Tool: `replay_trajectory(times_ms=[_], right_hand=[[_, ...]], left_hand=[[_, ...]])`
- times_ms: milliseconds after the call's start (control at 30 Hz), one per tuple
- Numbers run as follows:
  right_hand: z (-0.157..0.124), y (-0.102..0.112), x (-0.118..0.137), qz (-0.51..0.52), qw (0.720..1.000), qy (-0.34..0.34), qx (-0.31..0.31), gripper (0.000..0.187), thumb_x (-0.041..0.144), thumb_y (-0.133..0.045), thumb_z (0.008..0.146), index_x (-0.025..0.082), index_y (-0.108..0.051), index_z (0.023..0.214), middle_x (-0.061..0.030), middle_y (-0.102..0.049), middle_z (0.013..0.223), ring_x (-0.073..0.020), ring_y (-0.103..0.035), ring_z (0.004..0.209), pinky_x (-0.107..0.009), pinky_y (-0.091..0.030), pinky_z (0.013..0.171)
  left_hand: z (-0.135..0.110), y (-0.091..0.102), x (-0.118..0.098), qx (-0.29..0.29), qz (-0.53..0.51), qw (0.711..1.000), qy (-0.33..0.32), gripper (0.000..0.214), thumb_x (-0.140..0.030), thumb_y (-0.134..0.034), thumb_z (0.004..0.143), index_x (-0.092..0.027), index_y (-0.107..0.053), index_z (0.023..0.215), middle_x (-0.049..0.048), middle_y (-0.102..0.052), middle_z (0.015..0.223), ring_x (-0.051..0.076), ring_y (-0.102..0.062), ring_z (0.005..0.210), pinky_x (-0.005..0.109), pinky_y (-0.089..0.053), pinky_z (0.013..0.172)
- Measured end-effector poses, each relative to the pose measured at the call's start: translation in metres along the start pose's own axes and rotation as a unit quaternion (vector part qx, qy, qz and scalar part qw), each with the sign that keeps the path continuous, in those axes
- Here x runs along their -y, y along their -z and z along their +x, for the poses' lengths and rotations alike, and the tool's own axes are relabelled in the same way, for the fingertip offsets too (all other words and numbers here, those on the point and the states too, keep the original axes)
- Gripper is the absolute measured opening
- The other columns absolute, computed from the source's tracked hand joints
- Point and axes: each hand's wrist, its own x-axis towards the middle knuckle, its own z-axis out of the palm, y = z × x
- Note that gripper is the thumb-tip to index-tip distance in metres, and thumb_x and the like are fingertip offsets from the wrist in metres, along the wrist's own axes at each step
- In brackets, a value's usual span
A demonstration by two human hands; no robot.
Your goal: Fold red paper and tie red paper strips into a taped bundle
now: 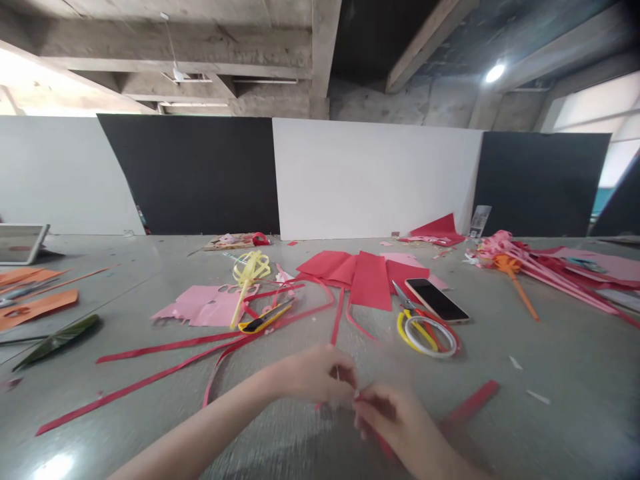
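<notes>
My left hand (323,373) is closed in a pinch, its fingertips meeting those of my right hand (395,417) low in the middle of the view. What the left fingers hold is too small and blurred to make out. My right hand is closed round a red paper strip (473,402), which passes behind it and sticks out to the right. A bit of red shows at the right fingertips. Just beyond the hands, more red strips (337,317) run toward folded red paper sheets (370,280). Both hands are somewhat smeared by motion.
Scissors (404,293), tape rolls (431,335) and a phone (437,300) lie right of centre. A yellow utility knife (265,317), yellow paper flower (250,273) and pink paper (200,305) lie left. Farther right are pink flowers (500,247) and an orange one (507,263). Panels (375,180) stand behind.
</notes>
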Motion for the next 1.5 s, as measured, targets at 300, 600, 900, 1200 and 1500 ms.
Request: replay_trajectory(times_ms=[300,600,900,1200,1500], right_hand=[[0.001,0.001,-0.005,0.059,0.998,-0.003,-0.003,0.021,0.031,-0.051,0.081,0.015,-0.059,0.069,-0.0004,-0.061,0.062,-0.0121,-0.057,0.059,-0.021,-0.043,0.059],[0.004,0.005,-0.009,0.063,0.998,0.001,-0.026,0.026,0.034,-0.047,0.083,0.015,-0.059,0.068,0.0001,-0.059,0.059,-0.0126,-0.056,0.058,-0.021,-0.043,0.059],[0.005,0.005,-0.012,0.059,0.996,-0.001,-0.063,0.022,0.034,-0.052,0.079,0.017,-0.06,0.069,0.0003,-0.061,0.061,-0.0139,-0.058,0.06,-0.022,-0.044,0.059],[0.01,0.015,-0.011,0.08,0.99,0.01,-0.118,0.02,0.037,-0.055,0.077,0.019,-0.062,0.073,0.0006,-0.061,0.062,-0.0151,-0.058,0.06,-0.024,-0.046,0.059],[0.002,0.018,-0.005,0.016,0.992,0.024,-0.123,0.022,0.037,-0.051,0.08,0.019,-0.064,0.081,-0.002,-0.066,0.072,-0.0169,-0.061,0.069,-0.024,-0.048,0.063]], left_hand=[[0.01,-0.016,0.0,-0.07,0.032,0.997,-0.017,0.012,-0.013,-0.05,0.073,-0.015,-0.056,0.063,-0.0061,-0.045,0.052,0.007,-0.039,0.05,0.017,-0.028,0.048],[0.011,-0.017,0.003,-0.057,-0.021,0.998,0.021,0.027,-0.03,-0.039,0.083,-0.015,-0.055,0.067,-0.0054,-0.045,0.051,0.007,-0.041,0.042,0.016,-0.029,0.039],[0.016,-0.024,0.006,-0.135,-0.021,0.99,0.025,0.018,-0.025,-0.051,0.076,-0.015,-0.059,0.064,-0.0064,-0.045,0.046,0.008,-0.041,0.043,0.017,-0.03,0.042],[0.011,-0.029,-0.009,-0.285,0.033,0.956,-0.054,0.014,-0.017,-0.052,0.078,-0.017,-0.066,0.079,0.0036,-0.059,0.078,0.013,-0.054,0.069,0.023,-0.041,0.066],[0.009,-0.037,-0.012,-0.266,0.069,0.959,-0.066,0.022,-0.015,-0.047,0.082,-0.019,-0.069,0.081,0.0038,-0.062,0.077,0.014,-0.056,0.067,0.023,-0.043,0.064]])
